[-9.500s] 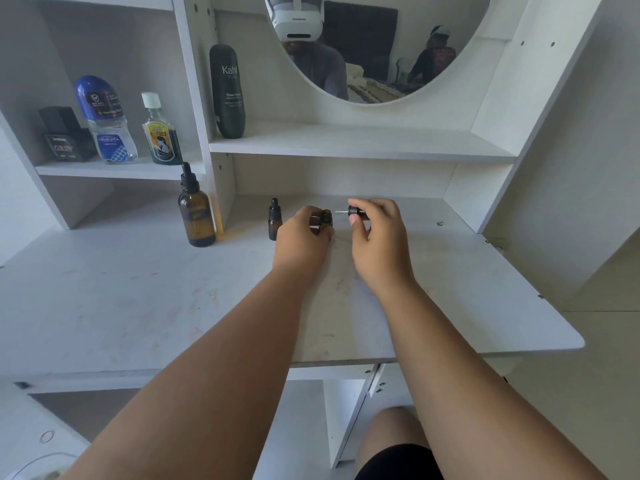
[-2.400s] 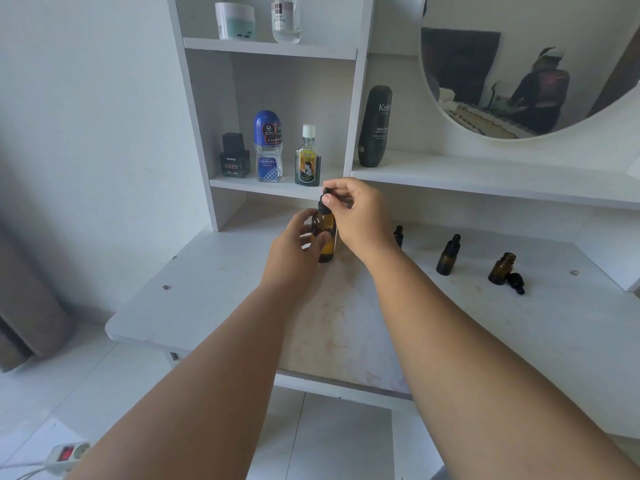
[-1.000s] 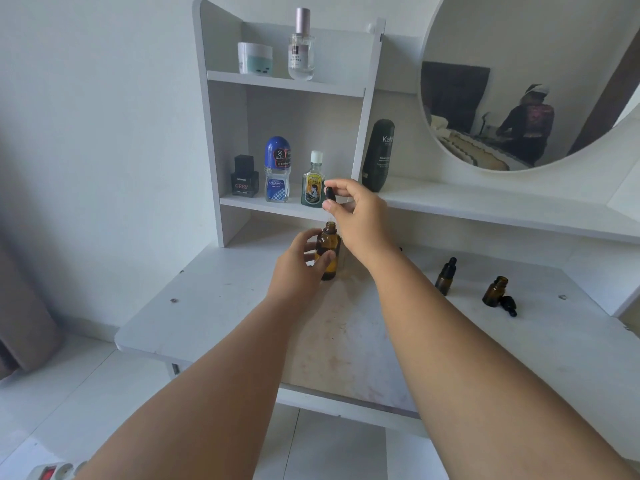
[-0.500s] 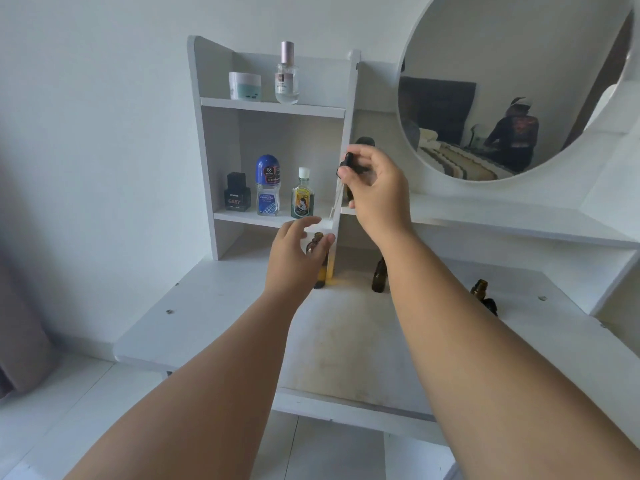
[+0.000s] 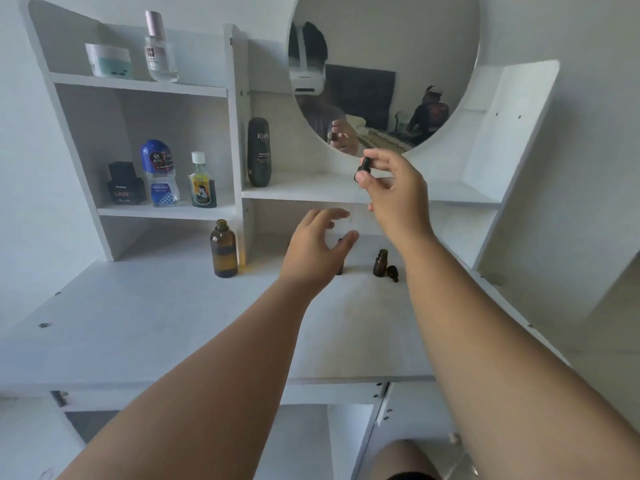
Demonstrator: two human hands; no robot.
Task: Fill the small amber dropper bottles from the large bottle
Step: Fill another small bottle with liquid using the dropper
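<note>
The large amber bottle (image 5: 224, 249) stands uncapped on the white desk (image 5: 173, 317), apart from both hands. My right hand (image 5: 394, 188) is raised and pinches the large bottle's black dropper cap (image 5: 363, 169); its clear pipette hangs down faintly toward my left hand. My left hand (image 5: 317, 247) hovers with fingers spread, holding nothing, in front of a small amber bottle (image 5: 340, 259) that it mostly hides. To the right stands an uncapped small amber bottle (image 5: 380, 262) with its black cap (image 5: 392, 273) lying beside it.
The left shelf holds a black box (image 5: 125, 184), a blue-capped bottle (image 5: 159, 173) and a small green-labelled bottle (image 5: 202, 181). A tall dark bottle (image 5: 259, 152) stands on the middle shelf. A jar (image 5: 109, 59) and a clear bottle (image 5: 159, 46) sit on top. A round mirror (image 5: 384, 71) hangs behind.
My left hand has let go of the large bottle and moved right with fingers spread. My right hand has carried the dropper out of the large bottle and to the right.
</note>
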